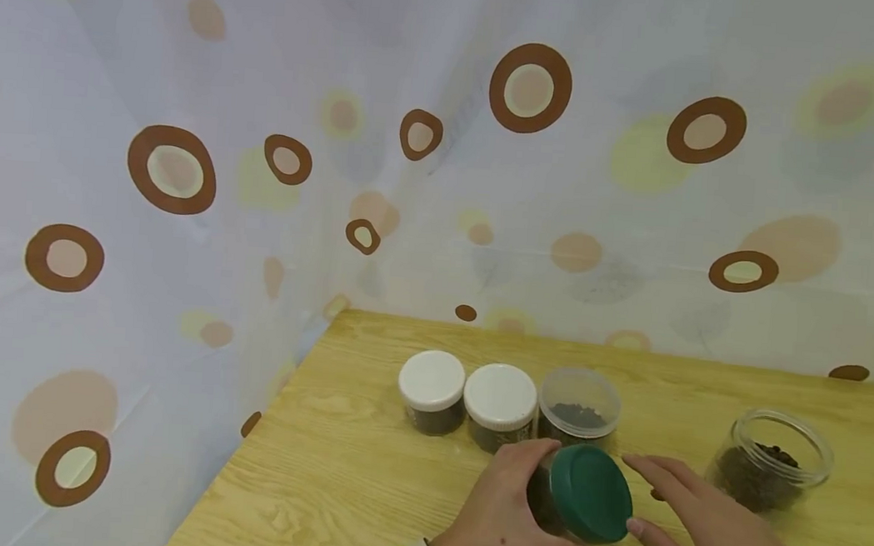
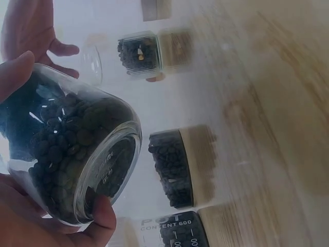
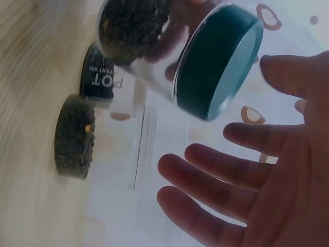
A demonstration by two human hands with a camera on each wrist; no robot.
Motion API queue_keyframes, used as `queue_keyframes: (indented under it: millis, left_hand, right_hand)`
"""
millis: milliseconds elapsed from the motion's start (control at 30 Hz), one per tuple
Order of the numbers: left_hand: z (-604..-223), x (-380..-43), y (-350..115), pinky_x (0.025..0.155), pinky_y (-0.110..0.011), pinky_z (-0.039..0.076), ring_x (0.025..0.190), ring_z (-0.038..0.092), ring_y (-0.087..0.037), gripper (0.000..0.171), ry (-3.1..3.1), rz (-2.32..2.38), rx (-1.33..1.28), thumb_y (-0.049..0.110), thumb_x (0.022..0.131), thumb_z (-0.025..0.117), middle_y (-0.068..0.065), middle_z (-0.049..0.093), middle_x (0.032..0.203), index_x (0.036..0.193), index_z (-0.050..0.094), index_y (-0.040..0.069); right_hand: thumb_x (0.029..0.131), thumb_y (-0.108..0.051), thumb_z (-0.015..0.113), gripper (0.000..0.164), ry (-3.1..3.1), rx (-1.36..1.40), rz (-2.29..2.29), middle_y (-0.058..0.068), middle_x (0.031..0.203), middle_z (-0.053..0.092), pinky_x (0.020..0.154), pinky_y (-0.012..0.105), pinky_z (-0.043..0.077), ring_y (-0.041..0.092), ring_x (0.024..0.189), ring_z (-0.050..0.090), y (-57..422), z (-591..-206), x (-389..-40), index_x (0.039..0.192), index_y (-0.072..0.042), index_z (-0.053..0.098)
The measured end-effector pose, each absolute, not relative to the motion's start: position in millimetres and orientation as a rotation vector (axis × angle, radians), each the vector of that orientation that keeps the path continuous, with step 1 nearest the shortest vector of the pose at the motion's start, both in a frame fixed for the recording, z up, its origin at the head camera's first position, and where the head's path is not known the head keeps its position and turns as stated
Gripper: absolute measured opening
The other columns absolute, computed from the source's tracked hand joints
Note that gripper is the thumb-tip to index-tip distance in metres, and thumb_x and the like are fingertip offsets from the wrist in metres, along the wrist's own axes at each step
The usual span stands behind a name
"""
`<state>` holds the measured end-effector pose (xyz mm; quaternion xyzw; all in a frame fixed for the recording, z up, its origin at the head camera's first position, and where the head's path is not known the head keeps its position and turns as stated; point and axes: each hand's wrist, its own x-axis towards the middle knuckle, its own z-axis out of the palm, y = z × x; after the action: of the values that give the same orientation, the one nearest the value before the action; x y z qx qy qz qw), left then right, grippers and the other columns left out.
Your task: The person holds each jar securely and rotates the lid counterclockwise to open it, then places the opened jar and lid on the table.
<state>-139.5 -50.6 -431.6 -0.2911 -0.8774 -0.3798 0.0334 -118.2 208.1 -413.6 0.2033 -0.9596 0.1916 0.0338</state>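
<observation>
My left hand [image 1: 493, 514] grips a clear glass jar [image 2: 67, 144] tilted above the table, its green lid [image 1: 590, 493] turned toward my right side. Dark beans or seeds fill part of it, as the left wrist view shows. Beside that lid is my right hand [image 1: 725, 529], its fingers spread and holding nothing. In the right wrist view a gap shows between the fingertips and the green lid [image 3: 218, 62]. Behind the held jar stands an uncovered clear jar [image 1: 579, 399] with dark contents.
Two white-lidded jars [image 1: 432, 381] [image 1: 500, 398] stand side by side left of the uncovered one. An open glass jar [image 1: 766, 477] of dark pieces stands at the right. A small brown piece lies near it. Patterned sheeting [image 1: 442, 190] borders the wooden table [image 1: 320, 458].
</observation>
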Motion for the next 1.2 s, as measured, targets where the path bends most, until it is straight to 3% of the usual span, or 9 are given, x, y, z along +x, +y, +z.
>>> queue_keyframes:
  millis: [233,467,633,767,1200]
  left_hand:
    - [-431.3,-137.9,-43.8,0.102,-0.031,0.049,0.129,0.049,-0.009,0.091,-2.746,-1.091,-0.911,0.053,0.072,0.084,0.01,0.051,0.142,0.147,0.039,0.027]
    - [-432.5,-139.7,-39.1,0.107,-0.032,0.046,0.131,0.048,-0.009,0.087,-2.652,-0.966,-1.009,0.053,0.076,0.08,0.007,0.051,0.142,0.146,0.039,0.023]
    - [-432.6,-140.1,-35.7,0.11,-0.03,0.042,0.135,0.043,-0.01,0.089,-2.706,-0.841,-1.143,0.048,0.081,0.078,0.004,0.046,0.146,0.15,0.032,0.018]
    - [-431.8,-139.9,-36.4,0.107,-0.028,0.045,0.136,0.04,-0.011,0.093,-2.78,-0.856,-1.152,0.046,0.08,0.08,0.005,0.044,0.148,0.153,0.028,0.02]
    - [-429.5,-140.9,-39.5,0.094,-0.022,0.05,0.123,0.045,-0.004,0.091,-2.891,-0.844,-1.069,0.057,0.078,0.077,0.014,0.05,0.142,0.151,0.034,0.024]
  right_hand:
    - [0.091,-0.042,0.07,0.066,-2.865,0.699,0.642,0.006,0.136,0.058,0.067,0.03,0.054,0.019,0.096,0.069,193.2,-416.0,-114.9,0.147,-0.017,0.045]
    - [0.078,-0.061,0.075,0.093,-2.937,0.605,0.625,0.01,0.131,0.056,0.06,0.027,0.05,0.011,0.084,0.065,183.0,-409.3,-112.4,0.15,-0.015,0.039]
    - [0.08,-0.061,0.072,0.091,-3.061,0.516,0.723,0.014,0.132,0.054,0.062,0.034,0.05,0.019,0.091,0.064,183.2,-405.2,-113.6,0.151,-0.014,0.039]
    - [0.078,-0.058,0.076,0.091,-3.02,0.516,0.786,0.014,0.13,0.055,0.064,0.036,0.051,0.022,0.095,0.064,185.5,-406.7,-113.5,0.149,-0.015,0.042]
    - [0.081,-0.059,0.073,0.09,-3.046,0.545,0.746,0.016,0.133,0.054,0.064,0.036,0.051,0.022,0.093,0.065,184.7,-411.9,-114.7,0.15,-0.012,0.039]
